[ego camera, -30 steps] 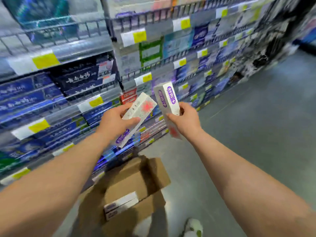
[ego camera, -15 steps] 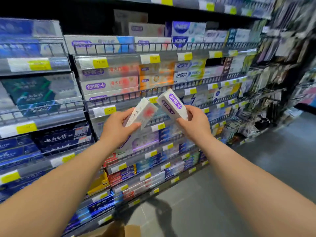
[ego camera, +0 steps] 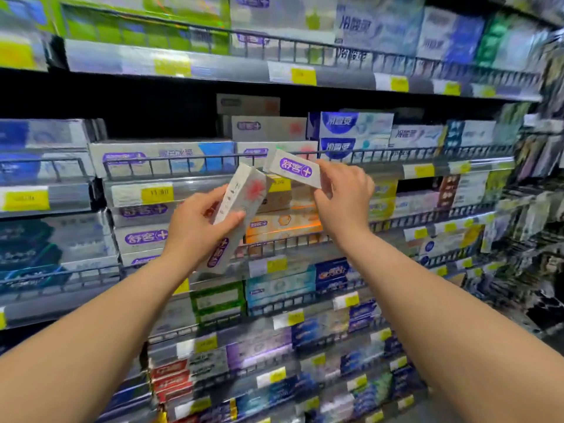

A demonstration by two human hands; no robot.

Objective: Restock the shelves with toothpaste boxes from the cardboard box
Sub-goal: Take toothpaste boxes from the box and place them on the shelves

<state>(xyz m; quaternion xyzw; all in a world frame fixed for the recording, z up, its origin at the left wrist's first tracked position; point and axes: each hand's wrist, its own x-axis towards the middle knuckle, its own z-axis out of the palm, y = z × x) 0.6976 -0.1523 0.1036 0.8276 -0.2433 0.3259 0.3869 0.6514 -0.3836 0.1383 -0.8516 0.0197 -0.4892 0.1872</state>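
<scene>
We pinch a white toothpaste box with a purple logo [ego camera: 293, 168] in our right hand [ego camera: 343, 199]. Its long axis is nearly level, its left end at the dark wire rail [ego camera: 171, 160] of the shelf. The stack of matching white boxes [ego camera: 268, 127] sits just above and beyond. Our left hand [ego camera: 195, 232] grips a second white box with a red splash [ego camera: 241, 203], steeply tilted, lower and nearer. We judge the right goes first. The cardboard box is out of view.

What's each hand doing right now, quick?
Left hand: holds a tilted toothpaste box.
Right hand: holds a second toothpaste box by its end.
</scene>
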